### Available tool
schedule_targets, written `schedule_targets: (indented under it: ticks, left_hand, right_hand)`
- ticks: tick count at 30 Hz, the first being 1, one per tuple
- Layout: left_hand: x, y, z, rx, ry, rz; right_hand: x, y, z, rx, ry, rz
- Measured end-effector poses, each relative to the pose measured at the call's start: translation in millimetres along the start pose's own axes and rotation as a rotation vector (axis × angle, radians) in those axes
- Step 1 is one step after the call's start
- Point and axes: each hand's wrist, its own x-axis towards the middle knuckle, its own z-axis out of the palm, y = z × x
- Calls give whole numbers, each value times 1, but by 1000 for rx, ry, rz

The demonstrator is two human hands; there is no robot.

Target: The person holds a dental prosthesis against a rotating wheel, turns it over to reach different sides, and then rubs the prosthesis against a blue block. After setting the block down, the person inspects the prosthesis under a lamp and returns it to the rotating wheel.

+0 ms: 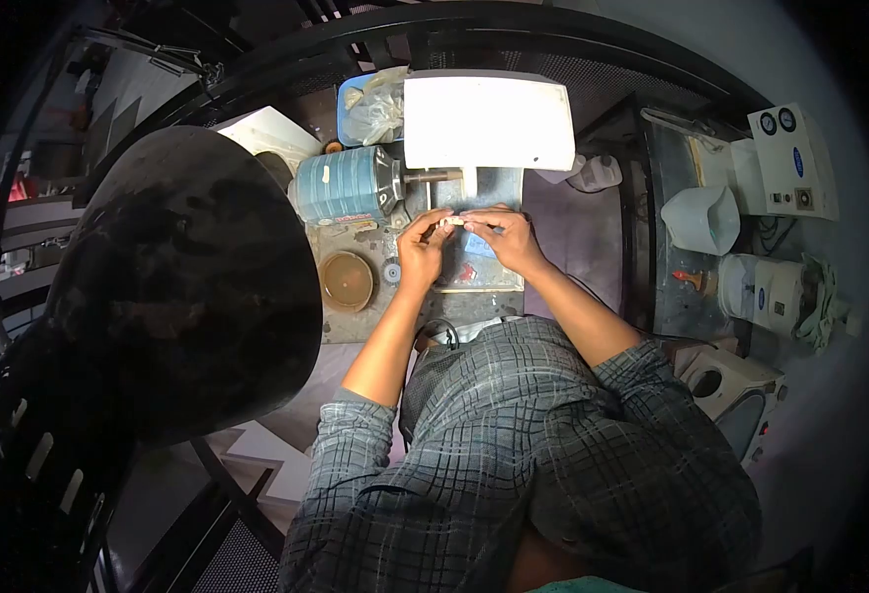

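My left hand [421, 252] and my right hand [512, 242] meet over a shallow tray [499, 282], their fingertips pinching a small whitish piece [454, 222] between them. Fingers cover much of that piece, so its exact kind is hidden. Just beyond the hands, a blue bench motor [341, 186] points its metal spindle [433, 177] to the right, with a pale wheel [469, 182] at the end. The piece is apart from the wheel, on the near side of it. A bright white hood [489, 119] overhangs the wheel.
A round brown bowl [347, 282] and a small grey disc [391, 271] lie left of my left hand. Behind the motor stands a blue bin [346, 111] with plastic bags. A large black shade [187, 287] fills the left. White machines [795, 163] and a jug [701, 219] stand right.
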Motion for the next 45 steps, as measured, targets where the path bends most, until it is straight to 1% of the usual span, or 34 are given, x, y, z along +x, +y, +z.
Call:
schedule_targets:
  ticks: [2,3,5,7,9,10,12,14,15,17,18,19,20,21,22,24,25,26,27,28,30,31,33,35,36,38,39,40,41,42,45]
  left_hand:
    - [-1,-1,2,-43,21,-40]
    - [-2,-1,3,-86,39,-78]
    - [-3,-2,4,-80,40,-86]
    - [-3,-4,4,-73,44,-92]
    - [-2,-5,4,35,65,-45]
    - [-1,-5,3,35,67,-45]
    - [1,-3,1,153,22,32]
    - [3,0,1,190,6,36]
    - [3,0,2,227,-11,41]
    - [5,-10,2,208,-16,30]
    - [6,-11,2,190,-23,20]
    - [7,-12,3,189,-23,20]
    - [7,-14,4,122,-28,-19]
    - [7,-14,6,56,-34,-58]
    - [7,-14,9,55,-33,-59]
    - [8,-14,15,-222,-8,-217]
    - [8,-13,17,-223,-6,-216]
    - [8,-12,20,-317,-1,-249]
    - [7,-14,22,-411,4,-281]
    - [9,-16,24,-412,5,-282]
    - [14,-19,26,-288,20,-238]
    - [16,-20,28,-288,21,-240]
    - [22,-22,33,-200,63,-157]
    - [26,-24,38,-167,94,-177]
    - [27,-26,40,-134,126,-198]
    - [28,-27,44,-85,128,-197]
    - [28,-24,45,-36,133,-198]
    - [28,-21,47,-36,133,-200]
    - [29,-19,48,49,135,-209]
    - [29,-19,49,133,136,-217]
    - [29,-17,49,23,157,-223]
  right_hand:
    - [1,-1,-2,-69,28,-84]
    - [2,-2,-3,-71,28,-83]
    - [3,-4,-5,-87,26,-114]
    - [3,-7,-8,-87,9,-89]
    - [3,-9,-8,-86,-11,-64]
    - [3,-10,-8,-86,-9,-34]
    - [4,-14,-8,-86,-8,-4]
    - [5,-19,-9,-193,-27,-39]
    - [5,-19,-8,-193,-27,-40]
    - [7,-17,-7,-260,-21,-104]
    - [8,-17,-7,-261,-20,-104]
    - [9,-17,-7,-190,-26,-18]
    - [10,-18,-7,-118,-33,67]
    - [11,-12,-7,-119,-33,68]
    - [11,-2,-5,-65,-15,56]
    - [10,8,-6,-12,1,44]
    - [10,10,-7,-7,-20,99]
    - [10,13,-8,-1,-41,156]
    - [11,9,-8,-3,-41,155]
    - [11,4,-9,-14,-41,175]
    - [12,0,-8,-22,-43,198]
    - [15,0,-9,-80,-59,207]
    - [19,-5,-12,-139,-73,216]
    - [24,-15,-17,-170,-106,290]
    - [24,-10,-16,-170,-104,290]
    - [23,9,-10,-251,9,299]
    - [23,15,-8,-252,10,299]
    - [23,21,-7,-132,32,394]
    - [23,27,-6,-10,54,490]
    - [25,28,-6,-10,52,492]
    - [29,25,-8,18,24,540]
